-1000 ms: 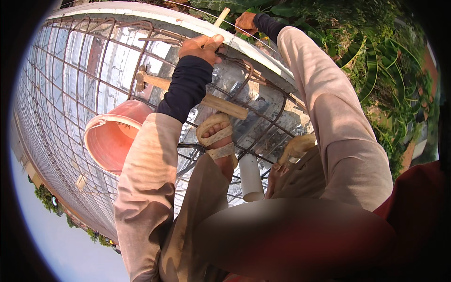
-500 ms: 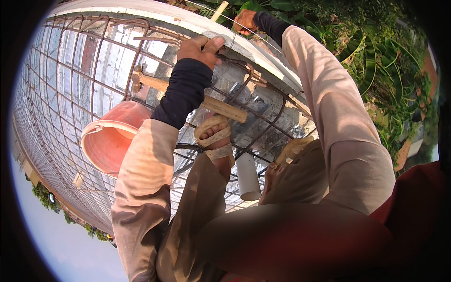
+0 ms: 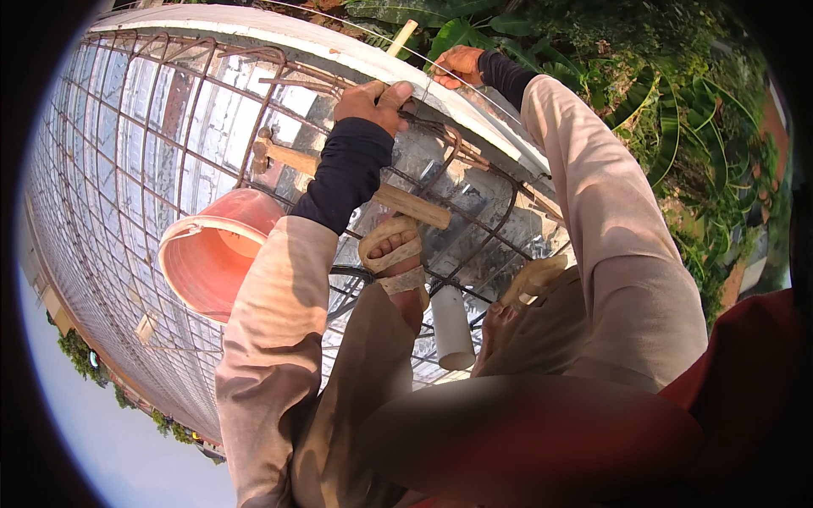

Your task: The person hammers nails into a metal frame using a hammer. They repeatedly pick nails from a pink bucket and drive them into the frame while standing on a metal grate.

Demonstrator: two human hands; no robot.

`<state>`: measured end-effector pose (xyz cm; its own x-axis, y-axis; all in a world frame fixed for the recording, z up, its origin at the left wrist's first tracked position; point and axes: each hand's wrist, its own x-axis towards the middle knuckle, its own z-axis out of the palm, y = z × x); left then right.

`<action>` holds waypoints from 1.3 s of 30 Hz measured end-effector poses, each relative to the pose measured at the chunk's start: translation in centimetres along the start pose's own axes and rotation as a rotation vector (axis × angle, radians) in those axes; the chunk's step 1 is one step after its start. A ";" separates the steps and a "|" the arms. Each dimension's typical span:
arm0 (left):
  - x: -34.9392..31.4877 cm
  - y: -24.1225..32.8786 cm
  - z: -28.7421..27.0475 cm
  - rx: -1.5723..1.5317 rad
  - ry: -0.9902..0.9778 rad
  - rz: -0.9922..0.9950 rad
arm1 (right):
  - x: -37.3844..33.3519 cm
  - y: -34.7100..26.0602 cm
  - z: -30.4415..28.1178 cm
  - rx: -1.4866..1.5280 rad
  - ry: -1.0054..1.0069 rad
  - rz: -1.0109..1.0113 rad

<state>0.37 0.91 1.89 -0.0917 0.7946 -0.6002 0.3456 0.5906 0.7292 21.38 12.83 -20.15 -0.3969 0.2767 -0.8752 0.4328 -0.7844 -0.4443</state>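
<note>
Sunlit plants (image 3: 669,140) upper R, pale sky (image 3: 118,423) w/ trees (image 3: 78,347) btm L.

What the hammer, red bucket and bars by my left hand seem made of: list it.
Hammer: handle wooden, dull, by its tan, streaked look; head probably metal, brown as if rusted.
Red bucket: likely plastic, satin, by its smooth, moulded-looking wall and rim.
Bars: probably steel, dull rusty brown, thin yet stiff-looking.

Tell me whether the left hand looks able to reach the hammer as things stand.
Likely yes: the hammer lies nearby on the rebar grid, both ends exposed, though the left hand would need drawing back, since its dark cuff crosses the handle.
</note>
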 end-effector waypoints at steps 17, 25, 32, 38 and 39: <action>0.4 0.1 0.0 0.064 0.006 -0.035 | -0.2 1.2 0.2 0.186 0.004 0.182; 0.8 -0.3 -0.3 0.085 -0.014 -0.062 | -0.5 0.6 0.6 0.285 0.076 0.238; 0.5 1.2 0.2 0.117 -0.029 -0.075 | 0.0 0.6 -0.9 0.267 0.039 0.328; -1.0 0.5 -1.4 0.039 0.037 -0.137 | -0.1 -1.5 3.1 -0.074 0.035 0.276; -1.3 0.5 -1.3 -0.017 0.044 -0.130 | 0.8 -0.9 2.5 -0.087 0.091 0.253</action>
<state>-0.56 0.37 3.49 -0.1751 0.7165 -0.6753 0.3122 0.6909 0.6521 18.61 12.38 -19.93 -0.1947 0.1298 -0.9722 0.5786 -0.7852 -0.2207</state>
